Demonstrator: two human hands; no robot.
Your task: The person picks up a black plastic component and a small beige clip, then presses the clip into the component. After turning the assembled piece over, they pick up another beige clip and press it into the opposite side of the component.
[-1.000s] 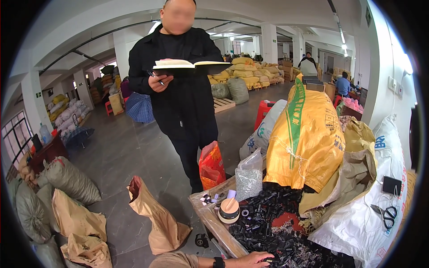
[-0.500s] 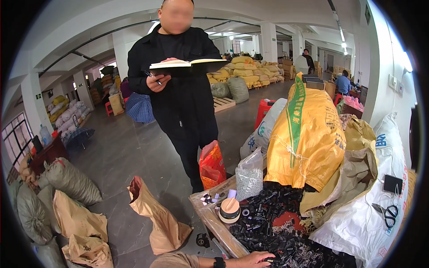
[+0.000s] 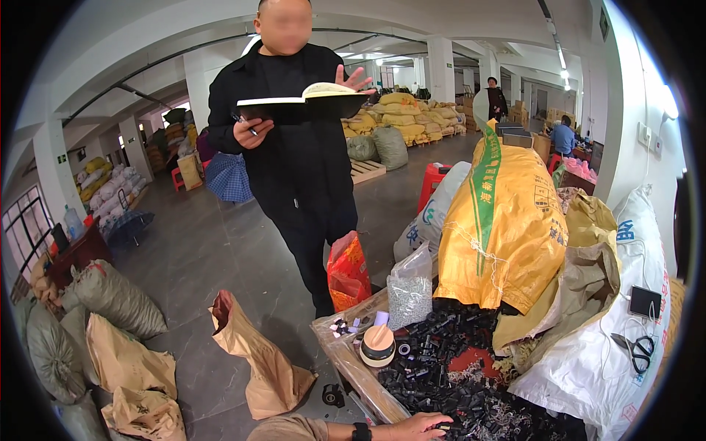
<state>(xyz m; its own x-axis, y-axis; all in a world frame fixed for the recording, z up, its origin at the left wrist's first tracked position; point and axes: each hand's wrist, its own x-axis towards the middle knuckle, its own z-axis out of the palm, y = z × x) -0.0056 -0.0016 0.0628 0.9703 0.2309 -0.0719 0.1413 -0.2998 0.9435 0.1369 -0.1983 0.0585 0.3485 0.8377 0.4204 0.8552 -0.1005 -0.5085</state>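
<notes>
Basically, black parts lay ahead and right of the left hand; grip couldn't be told; right hand was unseen.

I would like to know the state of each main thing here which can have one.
Black parts: loose, heaped
Left hand: on these parts, grip unclear
Notebook: open, held by the nearest person
Scissors: lying on the white sack
Tall brown paper bag: standing, mouth open
Red bag: standing
Clear bag: standing, filled
Checked umbrella: open
Ceiling light: lit
</notes>
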